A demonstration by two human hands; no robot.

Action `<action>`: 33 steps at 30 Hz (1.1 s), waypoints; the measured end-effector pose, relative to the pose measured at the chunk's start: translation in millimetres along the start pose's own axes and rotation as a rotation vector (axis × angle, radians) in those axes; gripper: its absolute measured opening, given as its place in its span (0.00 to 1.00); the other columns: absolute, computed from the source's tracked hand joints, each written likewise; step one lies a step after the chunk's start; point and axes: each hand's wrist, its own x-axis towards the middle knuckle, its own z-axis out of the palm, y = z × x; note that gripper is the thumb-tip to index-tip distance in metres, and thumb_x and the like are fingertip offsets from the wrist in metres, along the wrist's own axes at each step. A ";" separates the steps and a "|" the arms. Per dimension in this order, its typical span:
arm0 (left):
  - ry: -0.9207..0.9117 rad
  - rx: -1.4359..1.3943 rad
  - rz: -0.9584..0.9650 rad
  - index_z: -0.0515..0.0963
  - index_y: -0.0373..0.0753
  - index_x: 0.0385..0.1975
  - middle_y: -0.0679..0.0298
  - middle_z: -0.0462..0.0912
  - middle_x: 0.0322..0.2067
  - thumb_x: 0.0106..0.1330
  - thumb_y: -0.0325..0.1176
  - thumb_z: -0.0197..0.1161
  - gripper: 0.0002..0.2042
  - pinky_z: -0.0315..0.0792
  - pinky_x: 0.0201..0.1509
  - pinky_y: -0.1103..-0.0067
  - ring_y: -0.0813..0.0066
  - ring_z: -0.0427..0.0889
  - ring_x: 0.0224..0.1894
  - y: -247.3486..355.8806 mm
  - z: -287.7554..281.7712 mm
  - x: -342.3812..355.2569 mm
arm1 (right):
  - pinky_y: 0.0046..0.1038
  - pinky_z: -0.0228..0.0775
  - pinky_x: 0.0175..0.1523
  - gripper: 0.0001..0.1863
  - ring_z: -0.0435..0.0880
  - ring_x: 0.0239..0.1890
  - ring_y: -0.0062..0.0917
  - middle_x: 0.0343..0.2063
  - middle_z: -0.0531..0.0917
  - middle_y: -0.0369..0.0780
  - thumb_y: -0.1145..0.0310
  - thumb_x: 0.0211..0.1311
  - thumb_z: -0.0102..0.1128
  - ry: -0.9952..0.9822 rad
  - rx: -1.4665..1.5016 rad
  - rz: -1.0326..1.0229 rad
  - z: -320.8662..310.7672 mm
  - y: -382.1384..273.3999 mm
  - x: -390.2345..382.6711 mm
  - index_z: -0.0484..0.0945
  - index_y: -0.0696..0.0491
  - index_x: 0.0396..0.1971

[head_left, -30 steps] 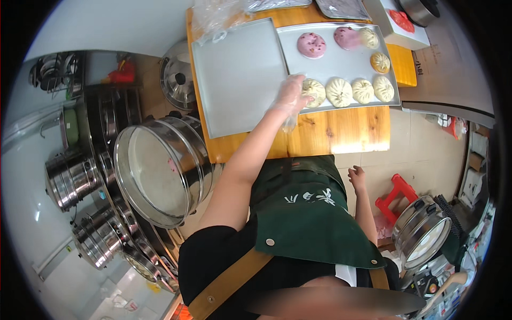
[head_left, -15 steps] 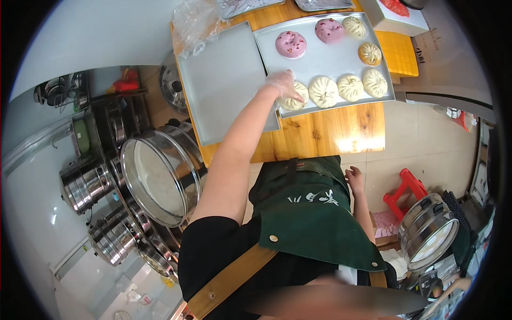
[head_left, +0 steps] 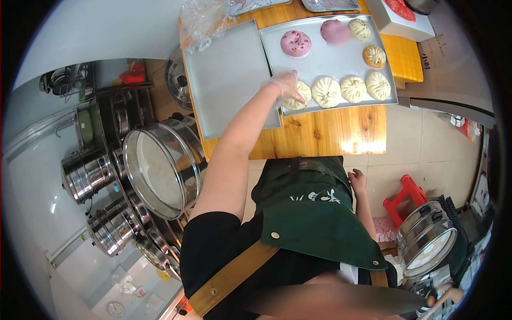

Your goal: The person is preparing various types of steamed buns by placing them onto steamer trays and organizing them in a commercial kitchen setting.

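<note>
I can see white lettering (head_left: 314, 197) across the green apron's (head_left: 314, 229) front, dark characters (head_left: 425, 61) on the grey-brown panel (head_left: 453, 66) past the counter's (head_left: 336, 128) right edge, and, on a round white dial (head_left: 115, 309), marks too small to read.

- From here I see thin, clear plastic on the glove (head_left: 286, 84).
- Smooth metal on the bun tray (head_left: 333, 61).
- Glossy wood on the table (head_left: 330, 130).
- Matt cloth in the apron (head_left: 312, 229).

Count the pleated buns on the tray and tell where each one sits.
6: four pleated buns in the near row, the leftmost bun partly covered by the left hand; one pale bun in the far right corner; one browner bun along the right side.
</note>
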 end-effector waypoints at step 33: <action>0.867 -1.737 -0.865 0.51 0.30 0.53 0.51 0.58 0.53 0.40 0.44 0.66 0.43 0.49 0.57 0.70 0.60 0.55 0.56 -330.0 81.8 -399.4 | 0.20 0.64 0.25 0.24 0.74 0.25 0.23 0.27 0.75 0.44 0.66 0.46 0.55 -0.142 -0.567 -0.150 129.7 -103.2 -26.1 0.65 0.65 0.42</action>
